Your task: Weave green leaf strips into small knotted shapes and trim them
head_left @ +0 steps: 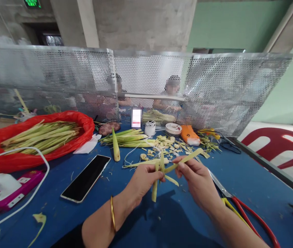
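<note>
Near the middle of the blue table, my left hand (148,181) pinches several crossed pale green leaf strips (155,191) between thumb and fingers. My right hand (194,179) grips one of these strips (191,155), whose free end sticks out up and to the right. The strips cross at my left fingertips; how they interlace there is too small to tell. Just beyond the hands lie cut scraps (165,144) and a bundle of green leaf husks (128,138). Large scissors (229,194) with red and yellow handles lie partly under my right forearm.
A red bag (89,122) full of long strips stands at the left. A phone (86,179), a purple power strip (20,189) and a white cable are nearer. Tape roll (173,129), string spool (150,128) and orange packet (190,135) line the back. People sit behind the perforated metal screen (149,72).
</note>
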{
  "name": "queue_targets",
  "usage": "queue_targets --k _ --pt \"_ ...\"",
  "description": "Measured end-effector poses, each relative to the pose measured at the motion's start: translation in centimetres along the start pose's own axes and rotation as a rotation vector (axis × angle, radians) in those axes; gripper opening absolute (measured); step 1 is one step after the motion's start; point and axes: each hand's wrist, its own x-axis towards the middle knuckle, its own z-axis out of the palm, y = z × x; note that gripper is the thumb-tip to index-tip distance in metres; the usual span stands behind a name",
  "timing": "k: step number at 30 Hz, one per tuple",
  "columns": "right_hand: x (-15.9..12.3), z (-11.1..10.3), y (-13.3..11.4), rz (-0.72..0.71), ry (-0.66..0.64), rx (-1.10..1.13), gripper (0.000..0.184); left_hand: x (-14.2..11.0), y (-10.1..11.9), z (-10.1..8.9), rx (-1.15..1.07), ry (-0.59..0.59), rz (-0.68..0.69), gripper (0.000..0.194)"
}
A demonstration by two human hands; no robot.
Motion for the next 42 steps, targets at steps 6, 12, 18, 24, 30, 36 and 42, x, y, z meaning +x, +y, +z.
queue_targets --k 6,12,18,24,30,36,42 --pt "0.1 0.0 0.1 -0.104 -0.031 -0.082 0.036 0.1 -0.2 -0.1 -0.021 -0.036 0.000 0.013" --pt "0.4 0.0 -1.5 0.015 -0.271 -0.304 0.042 0.5 -0.4 -0.2 0.028 0.030 0.055 0.012" --pt "0.5 0.0 -2.0 0.084 -0.400 -0.340 0.041 0.8 -0.9 -0.3 0.141 0.022 0.126 0.014" --pt "0.6 0.2 -1.3 0.103 -0.420 -0.369 0.042 0.9 -1.6 -0.3 0.350 0.061 0.195 0.019" --pt "0.4 0.2 -0.4 0.021 -0.369 -0.479 0.043 1.0 -1.8 0.1 0.195 0.017 0.153 0.015" --pt "0.4 0.1 -0.3 -0.041 -0.404 -0.540 0.043 0.8 -1.6 0.2 0.078 0.045 0.140 0.043" --pt "0.3 -0.2 -0.2 -0.134 -0.403 -0.675 0.036 0.6 -1.5 0.0 0.303 0.108 0.157 0.039"
